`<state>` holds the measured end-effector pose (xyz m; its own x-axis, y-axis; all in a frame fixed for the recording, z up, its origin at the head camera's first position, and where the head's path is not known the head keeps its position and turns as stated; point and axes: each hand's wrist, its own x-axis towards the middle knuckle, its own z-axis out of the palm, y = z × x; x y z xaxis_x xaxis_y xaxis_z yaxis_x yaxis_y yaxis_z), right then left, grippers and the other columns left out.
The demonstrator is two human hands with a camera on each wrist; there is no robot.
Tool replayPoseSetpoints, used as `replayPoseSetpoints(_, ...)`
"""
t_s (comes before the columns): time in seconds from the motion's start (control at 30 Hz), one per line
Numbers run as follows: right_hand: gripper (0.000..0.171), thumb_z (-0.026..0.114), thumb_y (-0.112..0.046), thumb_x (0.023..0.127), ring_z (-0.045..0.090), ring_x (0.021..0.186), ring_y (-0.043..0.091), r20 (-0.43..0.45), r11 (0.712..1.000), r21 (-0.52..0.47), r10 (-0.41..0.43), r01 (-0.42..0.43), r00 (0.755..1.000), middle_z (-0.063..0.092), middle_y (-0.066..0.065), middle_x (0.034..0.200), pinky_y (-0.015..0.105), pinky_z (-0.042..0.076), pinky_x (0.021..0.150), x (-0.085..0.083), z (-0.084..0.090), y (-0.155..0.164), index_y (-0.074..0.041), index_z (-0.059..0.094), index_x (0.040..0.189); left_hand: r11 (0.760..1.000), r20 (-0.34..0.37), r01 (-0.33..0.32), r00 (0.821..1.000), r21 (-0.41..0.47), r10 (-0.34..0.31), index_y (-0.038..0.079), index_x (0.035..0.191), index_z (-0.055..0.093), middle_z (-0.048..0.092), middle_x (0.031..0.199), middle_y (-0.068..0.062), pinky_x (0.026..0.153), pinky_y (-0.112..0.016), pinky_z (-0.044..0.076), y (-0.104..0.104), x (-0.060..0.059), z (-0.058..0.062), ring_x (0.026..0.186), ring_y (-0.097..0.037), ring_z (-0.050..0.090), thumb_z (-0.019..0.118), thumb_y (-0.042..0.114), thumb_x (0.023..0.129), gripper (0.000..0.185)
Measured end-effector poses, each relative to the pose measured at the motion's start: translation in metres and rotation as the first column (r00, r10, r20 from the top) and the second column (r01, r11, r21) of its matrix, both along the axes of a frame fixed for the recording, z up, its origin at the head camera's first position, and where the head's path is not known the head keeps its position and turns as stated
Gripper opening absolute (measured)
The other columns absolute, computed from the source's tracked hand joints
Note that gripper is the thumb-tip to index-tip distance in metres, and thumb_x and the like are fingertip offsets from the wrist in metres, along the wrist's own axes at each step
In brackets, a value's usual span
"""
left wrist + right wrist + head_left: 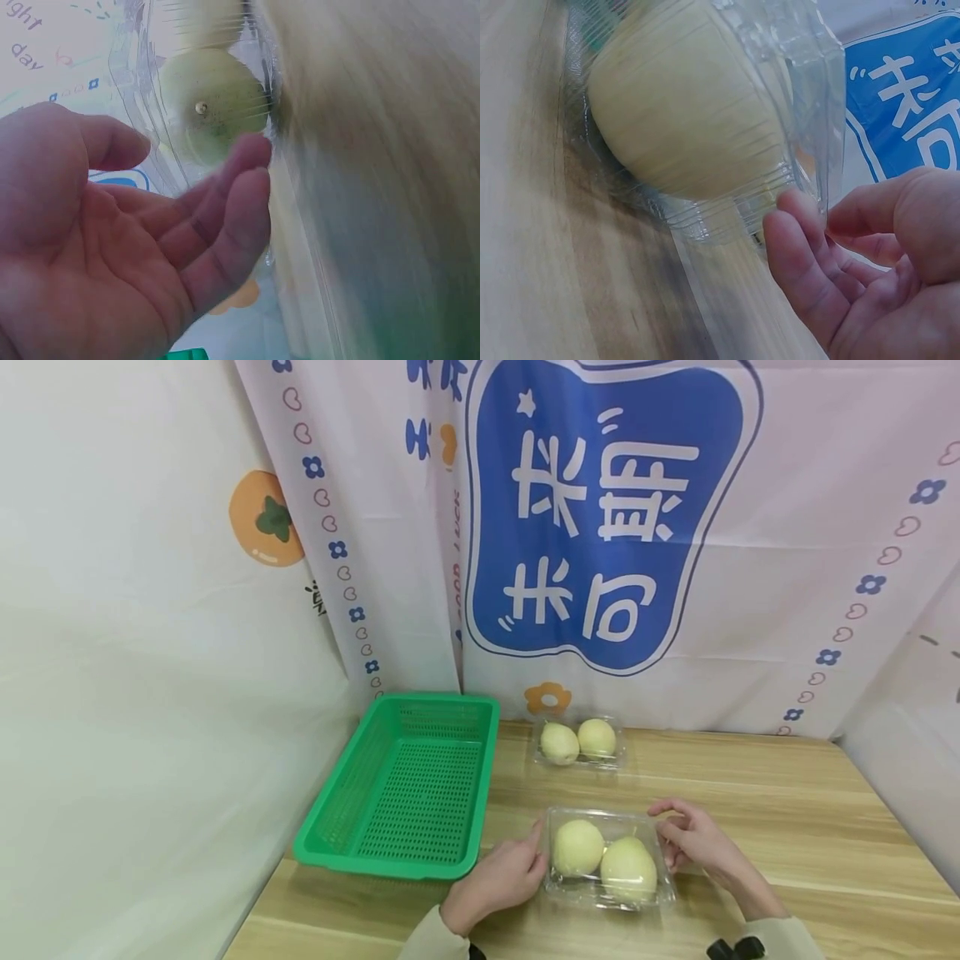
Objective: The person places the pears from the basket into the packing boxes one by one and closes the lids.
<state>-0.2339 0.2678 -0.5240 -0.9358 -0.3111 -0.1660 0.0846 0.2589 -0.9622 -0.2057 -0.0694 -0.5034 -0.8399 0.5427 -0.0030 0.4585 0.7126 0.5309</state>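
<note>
I see a wooden table (787, 810) against a printed cloth backdrop (600, 510). The near clear box (607, 860) of two pears (628, 868) sits at the front edge, right of the green basket (408, 785). My left hand (498, 878) and right hand (693, 839) flank it — fingers relaxed, fingertips at its sides, not gripping. A second pear box (579, 743) sits farther back.

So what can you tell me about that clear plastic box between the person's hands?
The near clear box is a thin, see-through plastic clamshell with ribbed walls and its lid down. It lies flat on the wooden table, right of the green basket. Inside sit two pale yellow-green pears side by side. The left hand has its fingertips at the box's left edge and the right hand at its right edge, both with relaxed fingers.
</note>
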Motion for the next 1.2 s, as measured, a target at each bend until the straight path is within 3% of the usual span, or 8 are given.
replayPoseSetpoints(0.17, 0.041, 0.052, -0.012, 0.099, 0.059, 0.055, 0.012, 0.009, 1.000, -0.008, -0.021, 0.021, 1.000, 0.062, 0.008, 0.078, 0.039, 0.058, 0.055, 0.000, -0.002, 0.001, 0.008, 0.041, 0.133, 0.999, 0.049, 0.004, 0.999, 0.050, -0.007, -0.002, 0.154, 0.023, 0.035, 0.051, 0.013, 0.033, -0.015, 0.026, -0.001, 0.001, 0.002, 0.038, -0.002, 0.029, 0.043, 0.021, 0.103, 0.060)
replayPoseSetpoints(0.4, 0.043, 0.057, -0.018, 0.099, 0.061, 0.056, 0.013, 0.009, 0.997, -0.016, -0.070, 0.070, 0.998, 0.062, 0.008, 0.080, 0.037, 0.058, 0.056, 0.004, -0.004, 0.002, 0.008, 0.042, 0.131, 0.996, 0.033, -0.002, 0.999, 0.093, -0.001, 0.007, 0.157, 0.018, 0.043, 0.055, 0.007, 0.037, -0.020, 0.035, 0.005, -0.002, 0.003, 0.039, -0.003, 0.035, 0.041, 0.014, 0.103, 0.059)
replayPoseSetpoints(0.63, 0.047, 0.058, -0.017, 0.098, 0.065, 0.063, 0.014, 0.006, 0.995, -0.021, -0.098, 0.098, 0.995, 0.066, 0.009, 0.083, 0.036, 0.060, 0.062, 0.008, 0.000, -0.001, 0.011, 0.041, 0.132, 0.992, 0.040, -0.035, 0.999, 0.122, 0.030, 0.006, 0.157, 0.017, 0.047, 0.060, 0.002, 0.041, -0.023, 0.039, 0.010, -0.004, -0.003, 0.040, -0.005, 0.037, 0.037, 0.010, 0.104, 0.057)
replayPoseSetpoints(0.77, 0.053, 0.060, -0.014, 0.097, 0.067, 0.074, 0.015, -0.019, 0.995, -0.041, -0.088, 0.087, 0.996, 0.068, 0.013, 0.092, 0.034, 0.060, 0.070, 0.012, 0.004, -0.001, 0.014, 0.038, 0.136, 0.993, -0.017, -0.046, 0.999, 0.108, 0.049, 0.001, 0.155, 0.019, 0.069, 0.096, -0.013, 0.057, -0.022, 0.051, 0.011, -0.007, -0.006, 0.058, -0.006, 0.053, 0.037, 0.006, 0.103, 0.055)
replayPoseSetpoints(0.87, 0.055, 0.061, -0.014, 0.097, 0.067, 0.083, 0.016, -0.041, 0.996, -0.041, -0.077, 0.076, 0.996, 0.068, 0.019, 0.102, 0.035, 0.060, 0.076, 0.013, 0.005, -0.002, 0.014, 0.037, 0.137, 0.994, -0.071, -0.052, 0.996, 0.098, 0.060, -0.003, 0.153, 0.021, 0.062, 0.128, -0.022, 0.080, -0.027, 0.057, 0.012, -0.008, -0.008, 0.089, -0.016, 0.068, 0.037, 0.004, 0.102, 0.053)
replayPoseSetpoints(0.93, 0.056, 0.061, -0.016, 0.097, 0.068, 0.088, 0.017, -0.046, 0.997, -0.039, -0.071, 0.069, 0.996, 0.067, 0.023, 0.109, 0.036, 0.059, 0.079, 0.014, 0.006, -0.002, 0.014, 0.038, 0.138, 0.994, -0.082, -0.058, 0.994, 0.096, 0.066, -0.003, 0.153, 0.021, 0.060, 0.132, -0.023, 0.086, -0.031, 0.057, 0.013, -0.008, -0.008, 0.101, -0.023, 0.068, 0.036, 0.003, 0.102, 0.053)
replayPoseSetpoints(1.0, 0.057, 0.061, -0.017, 0.097, 0.068, 0.089, 0.017, -0.058, 0.998, -0.028, -0.052, 0.051, 0.997, 0.066, 0.025, 0.113, 0.037, 0.059, 0.080, 0.015, 0.006, -0.001, 0.015, 0.036, 0.138, 0.994, -0.093, -0.066, 0.993, 0.091, 0.074, -0.004, 0.152, 0.022, 0.062, 0.129, -0.023, 0.085, -0.031, 0.057, 0.014, -0.008, -0.009, 0.102, -0.025, 0.069, 0.037, 0.003, 0.102, 0.053)
replayPoseSetpoints(1.2, 0.062, 0.059, -0.015, 0.098, 0.068, 0.077, 0.023, -0.073, 0.997, -0.013, 0.074, -0.075, 0.995, 0.065, 0.024, 0.100, 0.041, 0.059, 0.070, 0.016, 0.007, 0.004, 0.013, 0.027, 0.143, 0.993, -0.096, -0.090, 0.991, 0.076, 0.098, -0.005, 0.151, 0.024, 0.067, 0.116, -0.023, 0.063, -0.022, 0.053, 0.017, -0.009, -0.009, 0.075, -0.013, 0.064, 0.042, 0.000, 0.100, 0.054)
